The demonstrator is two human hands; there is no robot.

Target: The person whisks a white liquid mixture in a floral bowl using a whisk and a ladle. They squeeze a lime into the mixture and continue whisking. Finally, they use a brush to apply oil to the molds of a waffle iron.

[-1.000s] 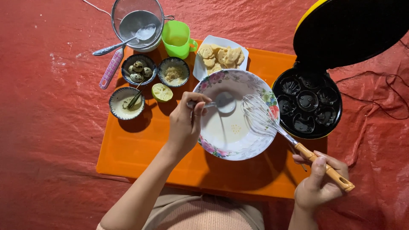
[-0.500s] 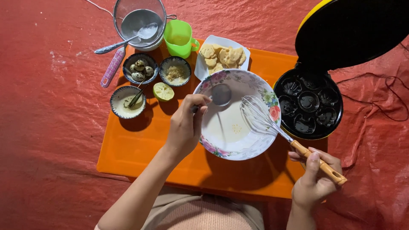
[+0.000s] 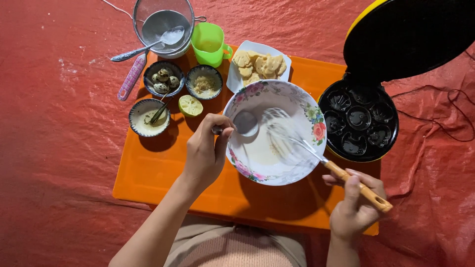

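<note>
1. The right hand [image 3: 355, 210] is nearest the camera, its grip closed around the wooden handle of a wire whisk [image 3: 316, 155]. The fingers wrap the handle near its end, thumb lying along the top. The whisk looks light and stiff in the handle and springy in its wires, so a hold far back on the handle likely gives leverage; the wire head shows blurred inside the bowl.

2. The left hand [image 3: 205, 155] sits a little beyond, its grip pinched together on the thin handle of a metal spoon [image 3: 245, 123], fingertips and thumb clamped close to the spoon's neck. The spoon appears rigid, smooth and possibly slippery if wet.

3. Between the two grips, the floral bowl [image 3: 302, 101] rests on the orange counter [image 3: 148, 173], holding pale, runny batter. It looks like fragile, fairly heavy ceramic; neither hand steadies its rim.

4. Beyond the left grip stand small bowls, one with speckled eggs [image 3: 163, 81], a cut lime [image 3: 190, 105] and a green cup [image 3: 210, 44].

5. Beyond the right grip, a black moulded baking pan [image 3: 358, 118] stands open.
</note>
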